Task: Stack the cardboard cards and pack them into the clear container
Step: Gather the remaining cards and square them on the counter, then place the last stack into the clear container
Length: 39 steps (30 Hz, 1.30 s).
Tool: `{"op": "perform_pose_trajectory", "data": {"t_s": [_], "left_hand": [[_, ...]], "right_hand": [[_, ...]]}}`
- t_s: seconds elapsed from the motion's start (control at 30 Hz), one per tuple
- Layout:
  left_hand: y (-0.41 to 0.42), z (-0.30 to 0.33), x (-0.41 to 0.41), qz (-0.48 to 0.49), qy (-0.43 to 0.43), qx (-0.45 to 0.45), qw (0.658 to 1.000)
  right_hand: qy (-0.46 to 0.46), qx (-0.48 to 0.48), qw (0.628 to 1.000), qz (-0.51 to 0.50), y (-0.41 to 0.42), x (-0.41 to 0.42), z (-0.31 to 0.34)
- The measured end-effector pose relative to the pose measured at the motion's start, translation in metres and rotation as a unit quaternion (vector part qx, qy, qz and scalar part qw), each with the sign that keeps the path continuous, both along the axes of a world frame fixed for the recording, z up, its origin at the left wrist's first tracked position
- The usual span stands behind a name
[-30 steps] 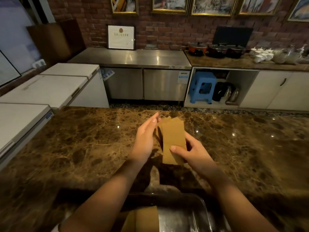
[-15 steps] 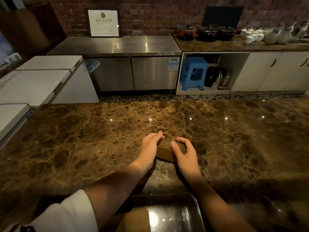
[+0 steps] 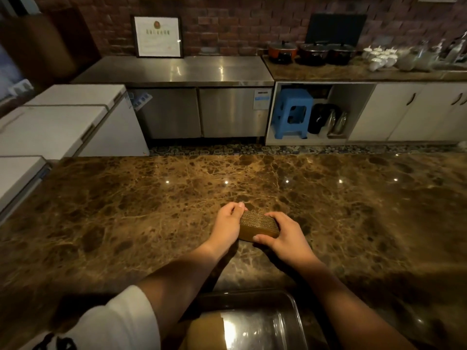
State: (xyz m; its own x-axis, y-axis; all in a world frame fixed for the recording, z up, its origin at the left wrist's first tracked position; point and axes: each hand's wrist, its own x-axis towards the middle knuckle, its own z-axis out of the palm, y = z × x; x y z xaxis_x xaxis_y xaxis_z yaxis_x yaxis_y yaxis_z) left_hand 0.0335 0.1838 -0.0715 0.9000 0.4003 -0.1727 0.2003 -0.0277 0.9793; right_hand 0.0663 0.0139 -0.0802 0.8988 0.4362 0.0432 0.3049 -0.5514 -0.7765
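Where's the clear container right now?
In the head view, the clear container sits at the bottom centre on the marble counter, nearer the person than the card stack, between the forearms.

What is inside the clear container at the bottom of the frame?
The clear container holds brown cardboard cards in its left part; its right part shows only glare. The left forearm and the frame's edge cover the rest, so their number cannot be told.
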Motion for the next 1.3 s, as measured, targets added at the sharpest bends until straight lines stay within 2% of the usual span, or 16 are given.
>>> {"op": "perform_pose_trajectory", "data": {"t_s": [0.1, 0.17, 0.23, 0.33, 0.43, 0.5, 0.63, 0.77, 0.9, 1.1, 1.2, 1.3], "left_hand": [[0.006, 0.025, -0.006, -0.052, 0.003, -0.007, 0.999], [0.017, 0.052, -0.017, -0.115, -0.064, 0.007, 0.991], [0.024, 0.078, -0.038, -0.158, -0.131, 0.041, 0.978], [0.028, 0.106, -0.069, -0.124, -0.202, 0.074, 0.969], [0.027, 0.125, -0.098, -0.064, -0.25, 0.089, 0.962], [0.028, 0.13, -0.113, -0.059, -0.255, 0.148, 0.954], [0.031, 0.13, -0.134, -0.072, -0.227, 0.224, 0.945], [0.033, 0.135, -0.143, -0.069, -0.224, 0.217, 0.948], [0.032, 0.134, -0.149, -0.071, -0.231, 0.177, 0.954], [0.029, 0.12, -0.162, -0.06, -0.246, 0.141, 0.957], [0.025, 0.111, -0.181, -0.046, -0.226, 0.082, 0.97], [0.036, 0.1, -0.212, 0.001, -0.191, 0.072, 0.979]], "right_hand": [[0.082, 0.109, 0.99, -0.04, 0.002, -0.004, 0.019], [0.113, 0.204, 0.971, -0.054, 0.002, -0.006, 0.04], [0.116, 0.255, 0.959, -0.043, 0.0, -0.015, 0.065], [0.175, 0.341, 0.924, -0.002, 0.01, -0.039, 0.09], [0.242, 0.388, 0.885, 0.084, 0.023, -0.066, 0.096], [0.235, 0.36, 0.895, 0.122, 0.028, -0.075, 0.102], [0.11, 0.294, 0.94, 0.136, 0.029, -0.084, 0.112], [0.043, 0.298, 0.943, 0.141, 0.033, -0.101, 0.115], [0.056, 0.297, 0.944, 0.134, 0.033, -0.109, 0.119], [0.062, 0.221, 0.963, 0.14, 0.022, -0.128, 0.125], [0.132, 0.183, 0.963, 0.146, 0.012, -0.138, 0.126], [0.206, 0.102, 0.962, 0.147, -0.004, -0.14, 0.127]]}}
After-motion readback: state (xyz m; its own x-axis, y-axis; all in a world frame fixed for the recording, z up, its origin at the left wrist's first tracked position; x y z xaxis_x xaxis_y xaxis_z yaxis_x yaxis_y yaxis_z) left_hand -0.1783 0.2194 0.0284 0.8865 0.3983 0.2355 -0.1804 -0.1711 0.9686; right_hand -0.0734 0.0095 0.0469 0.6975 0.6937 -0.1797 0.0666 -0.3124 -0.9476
